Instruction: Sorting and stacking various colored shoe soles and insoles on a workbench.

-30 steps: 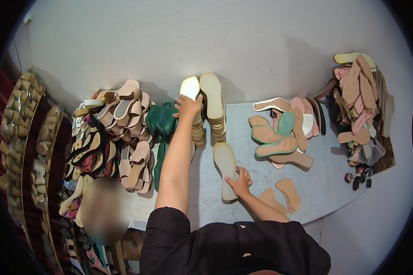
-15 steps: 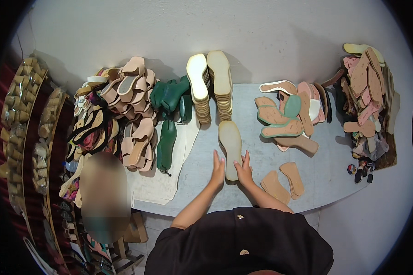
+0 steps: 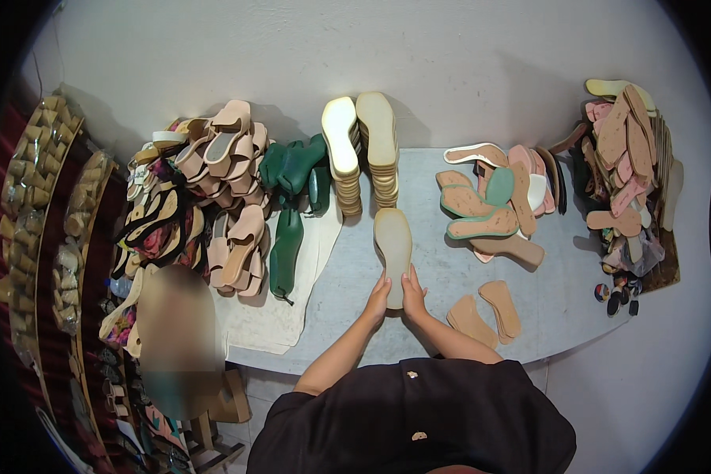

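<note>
A pale beige shoe sole (image 3: 393,241) stretches away from me at the table's middle, its wide toe end far and its narrow heel end near. My left hand (image 3: 378,295) grips the left edge of its heel. On the opposite edge, my right hand (image 3: 413,295) presses with the thumb toward the top face. Whether more layers lie under this sole I cannot tell. Just beyond the toe end stand two tall stacks of similar soles, a left stack (image 3: 340,134) and a right stack (image 3: 377,130).
Green shoe lasts (image 3: 286,257) and beige sandals (image 3: 241,245) crowd the left side on a white cloth (image 3: 280,328). To the right lie loose insoles (image 3: 482,225) and tan sole pieces (image 3: 499,308). A sole pile (image 3: 628,150) rises at far right. A blurred person (image 3: 178,332) is at left.
My left hand has moved right against the heel, and my right hand has closed in on the other edge. The sole has shifted slightly left at its toe end.
</note>
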### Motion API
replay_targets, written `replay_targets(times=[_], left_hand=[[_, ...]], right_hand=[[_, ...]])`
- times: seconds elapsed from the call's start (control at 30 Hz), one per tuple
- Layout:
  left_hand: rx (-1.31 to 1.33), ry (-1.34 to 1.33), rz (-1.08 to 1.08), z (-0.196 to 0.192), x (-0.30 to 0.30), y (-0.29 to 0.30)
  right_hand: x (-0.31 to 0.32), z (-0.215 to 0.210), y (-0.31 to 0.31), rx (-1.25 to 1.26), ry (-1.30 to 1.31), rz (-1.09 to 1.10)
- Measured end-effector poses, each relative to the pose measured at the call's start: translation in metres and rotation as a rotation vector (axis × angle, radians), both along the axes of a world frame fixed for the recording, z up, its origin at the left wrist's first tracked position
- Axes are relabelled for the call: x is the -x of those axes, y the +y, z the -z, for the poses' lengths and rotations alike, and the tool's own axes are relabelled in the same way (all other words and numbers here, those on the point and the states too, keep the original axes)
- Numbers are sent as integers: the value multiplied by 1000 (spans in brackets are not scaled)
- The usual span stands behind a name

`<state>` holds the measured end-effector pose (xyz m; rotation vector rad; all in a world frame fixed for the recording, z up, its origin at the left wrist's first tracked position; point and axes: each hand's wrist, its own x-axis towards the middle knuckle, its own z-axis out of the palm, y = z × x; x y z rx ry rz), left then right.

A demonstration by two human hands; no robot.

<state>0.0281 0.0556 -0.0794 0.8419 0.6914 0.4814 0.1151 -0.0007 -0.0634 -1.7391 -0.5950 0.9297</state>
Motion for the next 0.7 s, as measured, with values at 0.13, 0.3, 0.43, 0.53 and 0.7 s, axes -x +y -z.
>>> replay_targets(times=[0.13,0.3,0.43,0.53,0.7], left_hand=[[48,0,38,-17,-2,5],[8,137,-65,-38,-7,-4],[-308,205,-209,-32,3,-2],[-537,228,-271,-27,19,1],[-661,277,-342,-39,25,-15]], right_hand=[[-4,7,4,-23,51,-12],[-10,2,3,23,31,-70],[-15,-7,-14,79,-57,-38],[-24,-15,-45,29,-166,-5],[-59,-21,-122,-35,-379,197]])
